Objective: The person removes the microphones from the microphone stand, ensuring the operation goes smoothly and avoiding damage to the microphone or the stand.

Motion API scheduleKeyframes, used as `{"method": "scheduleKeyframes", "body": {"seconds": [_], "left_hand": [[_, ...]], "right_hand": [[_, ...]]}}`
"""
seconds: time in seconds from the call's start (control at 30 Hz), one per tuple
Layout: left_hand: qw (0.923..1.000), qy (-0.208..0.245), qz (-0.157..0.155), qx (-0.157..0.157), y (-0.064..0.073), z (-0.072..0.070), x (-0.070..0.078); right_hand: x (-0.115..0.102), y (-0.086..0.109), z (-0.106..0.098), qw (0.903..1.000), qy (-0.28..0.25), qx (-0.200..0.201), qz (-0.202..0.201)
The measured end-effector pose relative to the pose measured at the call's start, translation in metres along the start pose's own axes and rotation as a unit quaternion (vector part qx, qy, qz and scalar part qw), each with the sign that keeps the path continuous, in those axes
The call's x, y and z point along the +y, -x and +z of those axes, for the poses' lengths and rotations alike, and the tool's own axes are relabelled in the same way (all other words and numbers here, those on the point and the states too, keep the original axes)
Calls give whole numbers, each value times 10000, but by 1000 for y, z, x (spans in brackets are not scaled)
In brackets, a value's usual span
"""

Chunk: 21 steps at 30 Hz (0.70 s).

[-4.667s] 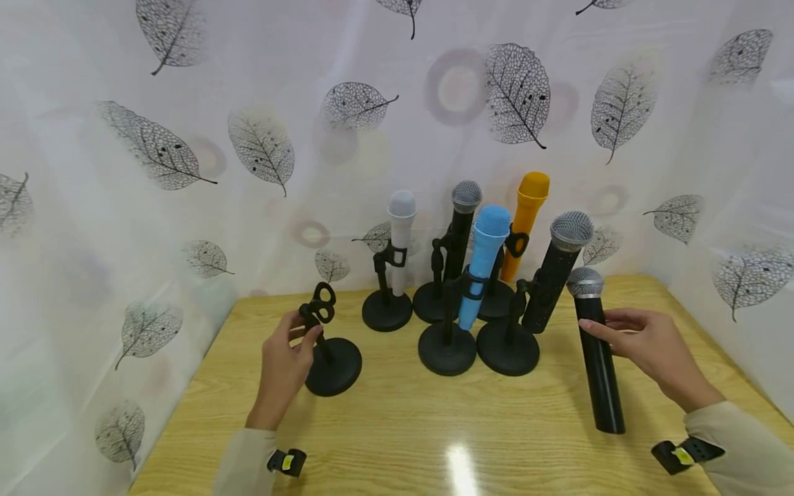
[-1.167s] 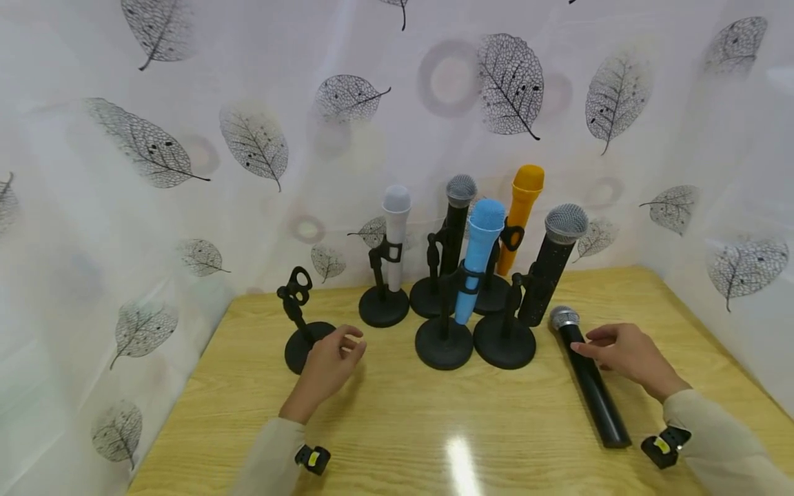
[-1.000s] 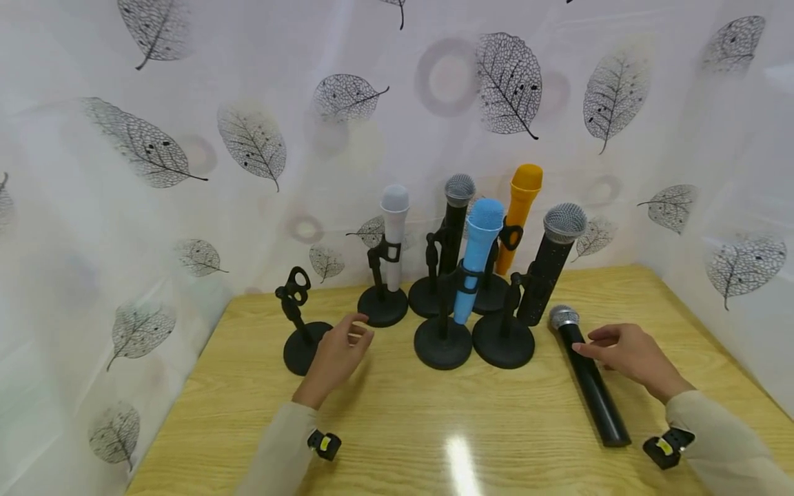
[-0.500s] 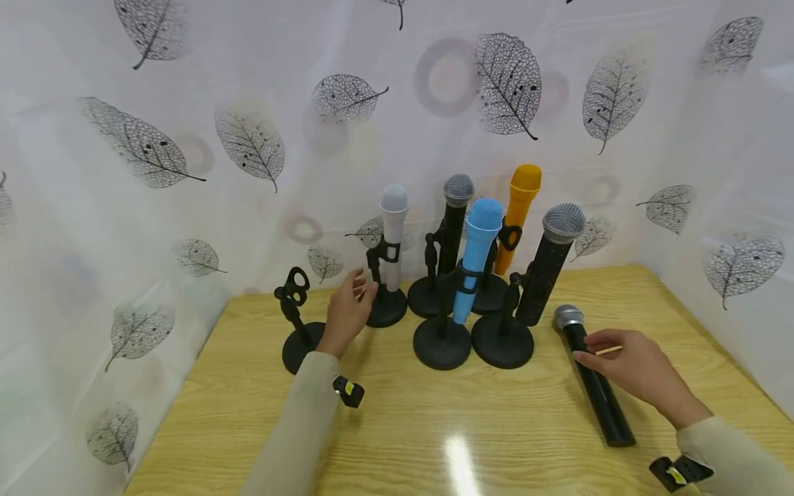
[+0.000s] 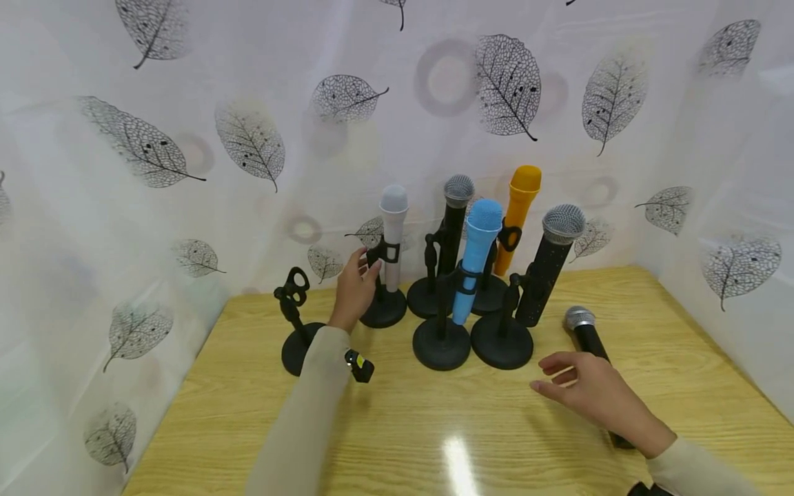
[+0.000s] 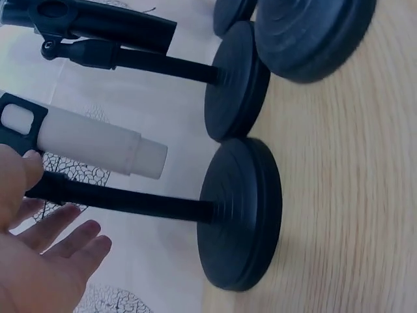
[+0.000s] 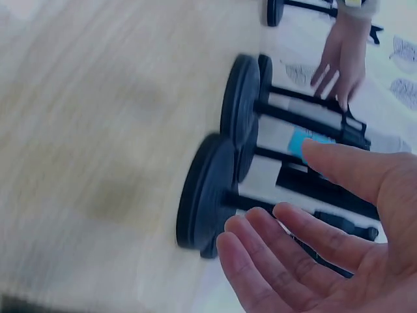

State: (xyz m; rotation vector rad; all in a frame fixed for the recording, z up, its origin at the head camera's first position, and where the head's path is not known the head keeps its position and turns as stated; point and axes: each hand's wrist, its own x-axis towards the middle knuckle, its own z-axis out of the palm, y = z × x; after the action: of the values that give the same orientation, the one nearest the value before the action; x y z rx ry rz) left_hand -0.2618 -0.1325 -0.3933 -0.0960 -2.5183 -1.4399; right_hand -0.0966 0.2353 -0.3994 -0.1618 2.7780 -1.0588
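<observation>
My left hand (image 5: 356, 293) is at the upper part of the stand that bears the white microphone (image 5: 393, 213). In the left wrist view its thumb lies right at the black clip (image 6: 23, 122), and the other fingers are spread loosely beside the pole (image 6: 140, 201). My right hand (image 5: 586, 389) is held over the table with fingers apart and nothing between them. Behind it, partly hidden by the hand, a black microphone (image 5: 589, 337) with a silver head lies on the table. The right wrist view shows this hand (image 7: 306, 261) with its palm bare.
Left of my left hand stands a bare microphone stand (image 5: 299, 331). To the right, stands carry a blue microphone (image 5: 476, 255), an orange one (image 5: 522, 200), a slim black one (image 5: 455, 220) and a thick black one (image 5: 548, 269). A leaf-patterned curtain (image 5: 372, 41) backs the wooden table (image 5: 397, 427).
My left hand moved from the bare stand rightward and up to the white microphone's stand. My right hand set the black microphone down on the table, released it and moved left.
</observation>
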Motion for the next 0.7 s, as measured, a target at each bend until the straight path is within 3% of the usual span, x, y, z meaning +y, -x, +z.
{"method": "scheduleKeyframes", "body": {"seconds": [0.37,0.7], "left_hand": [[9996,-5,74,258,-4,7,2],[9995,-140,-121,-243,-8,3,-2]], "right_hand": [[-11,2,28,9980,-492,-403,-57],[-16,3,38,9961,-627,-582,-203]]}}
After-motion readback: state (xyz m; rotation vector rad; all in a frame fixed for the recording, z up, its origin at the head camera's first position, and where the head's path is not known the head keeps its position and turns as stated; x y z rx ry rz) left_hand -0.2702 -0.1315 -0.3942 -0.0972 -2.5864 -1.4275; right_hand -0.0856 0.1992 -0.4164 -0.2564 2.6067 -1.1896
